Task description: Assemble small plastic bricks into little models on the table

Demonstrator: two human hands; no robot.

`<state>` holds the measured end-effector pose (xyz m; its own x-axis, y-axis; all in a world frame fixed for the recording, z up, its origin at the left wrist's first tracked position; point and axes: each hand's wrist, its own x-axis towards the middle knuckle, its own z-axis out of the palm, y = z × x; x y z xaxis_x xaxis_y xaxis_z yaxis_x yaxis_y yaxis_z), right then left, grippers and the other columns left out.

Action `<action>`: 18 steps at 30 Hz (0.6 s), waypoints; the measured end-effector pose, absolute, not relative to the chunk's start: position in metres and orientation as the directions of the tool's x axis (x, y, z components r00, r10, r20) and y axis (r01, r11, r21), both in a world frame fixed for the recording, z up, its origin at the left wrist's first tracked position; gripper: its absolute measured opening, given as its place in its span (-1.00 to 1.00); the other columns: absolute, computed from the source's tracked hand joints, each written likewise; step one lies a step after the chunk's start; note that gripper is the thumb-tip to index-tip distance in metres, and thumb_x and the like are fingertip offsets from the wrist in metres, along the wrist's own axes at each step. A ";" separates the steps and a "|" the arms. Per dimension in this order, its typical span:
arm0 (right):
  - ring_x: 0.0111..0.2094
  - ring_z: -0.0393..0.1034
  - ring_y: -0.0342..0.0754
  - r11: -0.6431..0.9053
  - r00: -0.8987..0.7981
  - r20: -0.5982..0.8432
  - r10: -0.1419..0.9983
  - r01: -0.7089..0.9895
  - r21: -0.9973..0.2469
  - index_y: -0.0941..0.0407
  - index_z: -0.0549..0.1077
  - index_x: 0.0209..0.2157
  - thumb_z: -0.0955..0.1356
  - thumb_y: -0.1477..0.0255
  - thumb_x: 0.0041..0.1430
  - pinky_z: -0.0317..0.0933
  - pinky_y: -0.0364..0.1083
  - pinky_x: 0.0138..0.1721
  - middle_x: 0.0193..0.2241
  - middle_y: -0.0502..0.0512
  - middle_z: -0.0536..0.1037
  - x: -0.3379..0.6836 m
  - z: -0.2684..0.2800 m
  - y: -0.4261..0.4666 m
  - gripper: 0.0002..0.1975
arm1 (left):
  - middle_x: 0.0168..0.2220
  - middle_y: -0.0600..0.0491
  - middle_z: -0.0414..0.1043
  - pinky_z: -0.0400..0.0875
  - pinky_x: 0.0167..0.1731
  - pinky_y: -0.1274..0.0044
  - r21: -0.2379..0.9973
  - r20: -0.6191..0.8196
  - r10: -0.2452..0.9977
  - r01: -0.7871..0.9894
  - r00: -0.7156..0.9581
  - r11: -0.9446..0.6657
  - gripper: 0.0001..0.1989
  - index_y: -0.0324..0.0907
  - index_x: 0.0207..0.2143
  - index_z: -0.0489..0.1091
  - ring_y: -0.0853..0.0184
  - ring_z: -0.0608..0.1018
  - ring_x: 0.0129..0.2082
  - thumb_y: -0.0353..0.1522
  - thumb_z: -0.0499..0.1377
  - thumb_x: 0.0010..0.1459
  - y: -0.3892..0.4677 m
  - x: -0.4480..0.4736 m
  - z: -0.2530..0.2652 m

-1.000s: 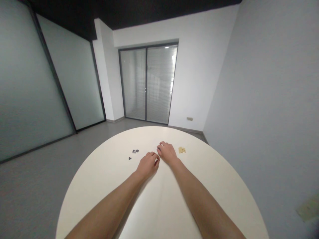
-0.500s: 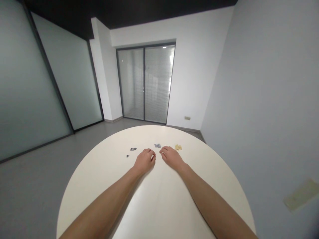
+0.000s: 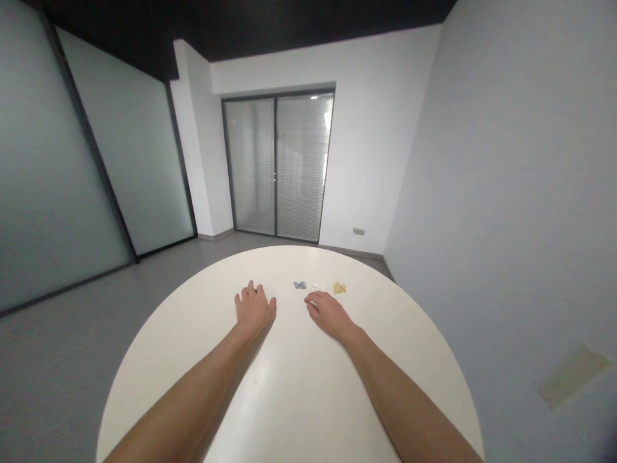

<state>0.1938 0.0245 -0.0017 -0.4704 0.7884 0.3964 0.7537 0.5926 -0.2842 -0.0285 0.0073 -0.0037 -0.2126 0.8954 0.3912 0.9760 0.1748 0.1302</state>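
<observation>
My left hand [image 3: 254,307] lies over the left part of the table with its fingers spread, covering the spot where small dark pieces lay. Only a dark bit shows between its fingers. On the table's middle rests my right hand [image 3: 328,312], fingers bent and thumb drawn in near the fingertips; whether anything small is between them I cannot tell. Just beyond its fingers are small white pieces [image 3: 317,287]. To their left sits a little group of blue-grey pieces [image 3: 299,285], and to their right a group of yellowish pieces [image 3: 339,288].
The round white table [image 3: 294,399] fills the lower view. Behind it stand a glass door with blinds [image 3: 299,167] and a white wall [image 3: 376,148]. Frosted glass panels [image 3: 120,148] line the left side. A grey wall [image 3: 511,193] runs close on the right.
My left hand has moved left from the middle onto the dark pieces, and its fingers have spread. My right hand has barely moved; white pieces now show beyond it.
</observation>
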 end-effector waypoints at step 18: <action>0.02 0.33 -0.06 0.607 -0.475 0.414 0.776 0.741 -0.287 0.12 0.48 -0.10 0.24 0.46 0.28 0.14 -0.10 0.07 -0.07 0.12 0.52 0.195 -0.003 0.025 -0.76 | -0.06 -0.25 0.41 0.23 -0.01 0.25 0.084 0.392 0.910 0.990 -0.137 0.113 -0.59 -0.33 -0.12 0.44 0.00 0.39 -0.01 -0.22 -0.01 0.19 0.007 -0.026 0.001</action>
<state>0.1952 0.0251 -0.0028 -0.4754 0.7765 0.4136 0.7414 0.6067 -0.2869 -0.0265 0.0066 0.0008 -0.1374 0.9098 0.3915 0.9900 0.1134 0.0840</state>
